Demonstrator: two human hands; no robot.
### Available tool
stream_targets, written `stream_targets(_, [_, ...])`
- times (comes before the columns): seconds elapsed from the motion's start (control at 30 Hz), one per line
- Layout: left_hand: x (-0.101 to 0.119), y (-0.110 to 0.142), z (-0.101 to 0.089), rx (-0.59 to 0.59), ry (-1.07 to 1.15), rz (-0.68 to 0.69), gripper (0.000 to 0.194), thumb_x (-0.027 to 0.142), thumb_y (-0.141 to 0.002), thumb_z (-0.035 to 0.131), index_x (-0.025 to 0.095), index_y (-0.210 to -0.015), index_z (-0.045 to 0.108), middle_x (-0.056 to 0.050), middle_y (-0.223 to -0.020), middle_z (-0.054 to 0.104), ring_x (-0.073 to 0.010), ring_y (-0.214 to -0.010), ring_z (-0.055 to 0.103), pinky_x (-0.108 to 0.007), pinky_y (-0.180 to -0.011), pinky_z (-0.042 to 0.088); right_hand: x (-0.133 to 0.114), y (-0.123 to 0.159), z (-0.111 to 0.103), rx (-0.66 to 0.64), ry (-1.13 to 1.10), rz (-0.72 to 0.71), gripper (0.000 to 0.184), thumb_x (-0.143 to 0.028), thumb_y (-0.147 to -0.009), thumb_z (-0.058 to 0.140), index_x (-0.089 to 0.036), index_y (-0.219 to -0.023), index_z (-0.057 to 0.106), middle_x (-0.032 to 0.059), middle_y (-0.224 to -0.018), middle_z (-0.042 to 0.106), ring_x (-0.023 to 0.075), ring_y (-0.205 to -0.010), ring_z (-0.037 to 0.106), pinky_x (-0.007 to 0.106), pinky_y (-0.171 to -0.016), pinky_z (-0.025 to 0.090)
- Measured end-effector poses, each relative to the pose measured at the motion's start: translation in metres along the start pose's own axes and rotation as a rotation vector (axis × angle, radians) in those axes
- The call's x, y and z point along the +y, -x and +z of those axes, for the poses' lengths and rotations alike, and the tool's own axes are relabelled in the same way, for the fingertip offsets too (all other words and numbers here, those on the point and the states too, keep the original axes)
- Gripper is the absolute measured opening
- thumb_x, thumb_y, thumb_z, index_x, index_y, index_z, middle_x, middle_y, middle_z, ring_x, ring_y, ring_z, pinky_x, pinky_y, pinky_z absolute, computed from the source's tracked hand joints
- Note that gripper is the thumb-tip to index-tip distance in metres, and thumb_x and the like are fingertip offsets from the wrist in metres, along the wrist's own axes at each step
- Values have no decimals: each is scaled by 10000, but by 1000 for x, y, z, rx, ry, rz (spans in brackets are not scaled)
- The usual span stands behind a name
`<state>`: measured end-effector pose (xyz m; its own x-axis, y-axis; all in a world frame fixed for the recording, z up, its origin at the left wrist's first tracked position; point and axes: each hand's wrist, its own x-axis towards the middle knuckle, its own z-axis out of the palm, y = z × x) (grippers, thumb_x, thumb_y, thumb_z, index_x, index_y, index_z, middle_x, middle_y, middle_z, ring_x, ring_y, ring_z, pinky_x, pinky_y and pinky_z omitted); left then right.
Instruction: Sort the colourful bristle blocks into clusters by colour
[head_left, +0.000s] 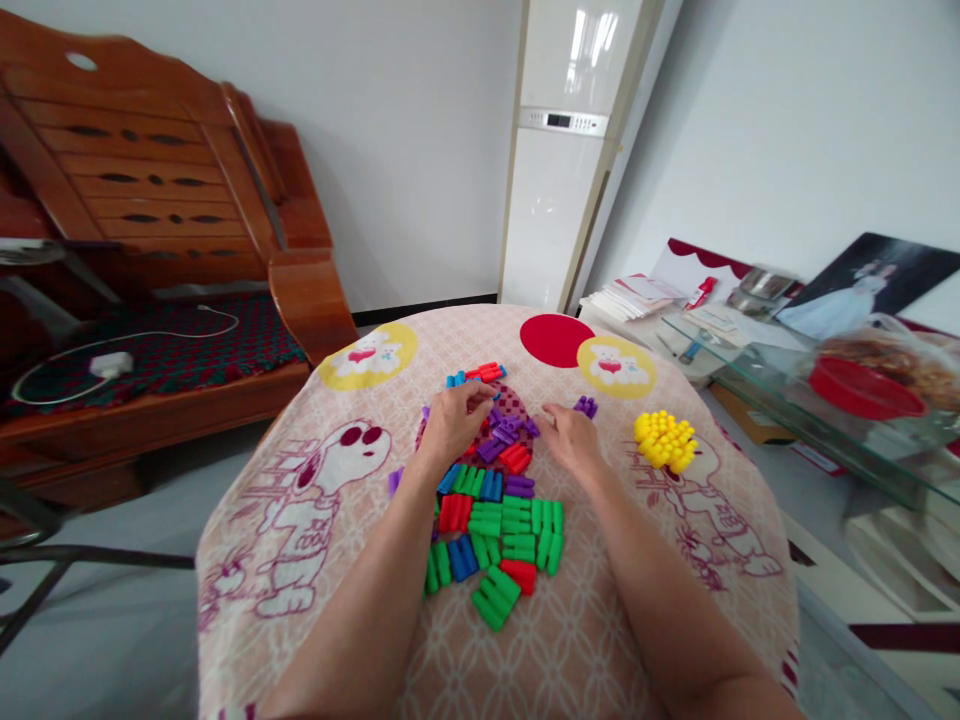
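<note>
My left hand (455,422) is over the far middle of the round table, fingers pinched on a small blue plastic building block (496,397). My right hand (568,437) is to its right, thumb and fingers slightly apart, nothing visible in them. Between the hands lie loose purple building blocks (506,430) and a red block (515,459). Nearer me, green blocks (517,515), a red one (455,513) and blue ones (463,557) lie flat, close together. Beyond my left hand are red and blue blocks (486,373). Purple blocks (586,406) sit just past my right hand.
A cluster of yellow blocks (665,441) stands at the right on the patterned tablecloth (360,590). A wooden bench (150,180) with a white charger (111,365) is at the left. On the right, a glass shelf (795,400) holds a bagged red bowl (866,388).
</note>
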<state>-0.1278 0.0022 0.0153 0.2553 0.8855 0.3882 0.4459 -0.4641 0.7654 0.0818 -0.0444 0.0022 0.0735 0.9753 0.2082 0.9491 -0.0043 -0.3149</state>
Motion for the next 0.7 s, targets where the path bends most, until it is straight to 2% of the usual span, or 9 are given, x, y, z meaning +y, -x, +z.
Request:
stream_targets(0.13, [1, 0, 1, -12, 4, 0, 201, 206, -799, 561, 181, -938, 704, -35, -862, 744, -175, -782, 688, -294, -769, 544, -12, 3, 8, -61, 38, 23, 293, -402, -871, 604, -169, -1025, 692, 112, -887, 736, 226, -838, 680, 286, -697, 442])
stream_targets(0.2, [2, 0, 1, -16, -1, -2, 199, 212, -800, 560, 184, -934, 705, -34, -857, 744, -177, -781, 686, -301, -774, 545, -8, 0, 11, -38, -60, 51, 268, -378, -808, 673, -174, -980, 693, 82, -833, 729, 209, -782, 668, 276, -667, 436])
stream_targets(0.3, [4, 0, 1, -31, -13, -4, 205, 221, -803, 556, 182, -937, 707, -32, -837, 739, -179, -766, 681, -311, -772, 544, 5, -7, 9, -13, -309, 33, 179, -339, -783, 656, -178, -847, 700, 31, -715, 701, 167, -671, 633, 254, -613, 427])
stream_targets(0.37, [3, 0, 1, -37, -21, -6, 209, 228, -807, 555, 184, -942, 707, -29, -830, 737, -179, -762, 678, -311, -769, 542, 18, -10, 3, 2, -466, 26, 174, -328, -772, 621, -172, -789, 696, 14, -642, 677, 152, -611, 610, 245, -575, 424])
stream_targets(0.47, [2, 1, 0, -34, -26, -11, 212, 233, -809, 554, 187, -948, 707, -30, -841, 738, -179, -773, 677, -307, -766, 539, 39, -14, -12, 34, -589, 92, 202, -330, -703, 630, -156, -782, 695, 10, -584, 658, 152, -544, 586, 248, -523, 427])
stream_targets(0.6, [2, 1, -1, -29, -26, -21, 218, 226, -805, 552, 180, -946, 712, -34, -832, 736, -178, -759, 674, -301, -753, 535, 64, -14, -31, 140, -589, 144, 250, -352, -640, 655, -144, -772, 698, 34, -613, 678, 160, -523, 590, 267, -520, 451])
stream_targets(0.7, [4, 1, -2, -29, -24, -20, 215, 222, -802, 552, 179, -934, 716, -35, -832, 736, -177, -750, 673, -303, -753, 533, 76, -15, -41, 277, -581, 196, 303, -405, -662, 631, -140, -790, 702, 39, -607, 671, 169, -512, 587, 280, -524, 457])
